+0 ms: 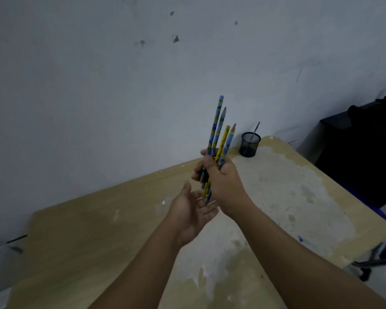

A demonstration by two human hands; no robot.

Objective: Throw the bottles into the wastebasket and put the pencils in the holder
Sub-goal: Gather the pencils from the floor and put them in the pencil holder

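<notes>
From the head camera, the right hand (pixel 223 181) was closed in a fist around a bunch of patterned blue and yellow pencils (pixel 218 139), held upright above a worn wooden table (pixel 98 219) with their upper ends fanned out. The left hand (pixel 192 210) lay open, palm up and holding nothing, just under the pencils' lower ends. A black mesh pencil holder (pixel 249 144) stood near the table's far corner by the wall (pixel 98 85), with one pencil (pixel 254 132) leaning inside it.
</notes>
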